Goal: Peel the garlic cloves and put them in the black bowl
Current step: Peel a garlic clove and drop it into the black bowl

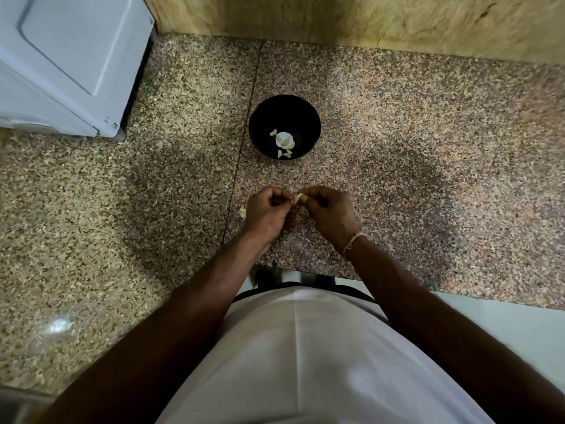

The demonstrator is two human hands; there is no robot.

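Pinching one garlic clove (299, 197) together, left hand (265, 213), right hand (328, 213), near counter edge (305, 268), black bowl (260, 117) beyond.

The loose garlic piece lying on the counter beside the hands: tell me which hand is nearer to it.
Left. The left hand sits right beside the loose garlic piece, nearly touching it. The right hand is farther, on the left hand's other side.

White appliance (70, 62) on granite counter (428, 148)
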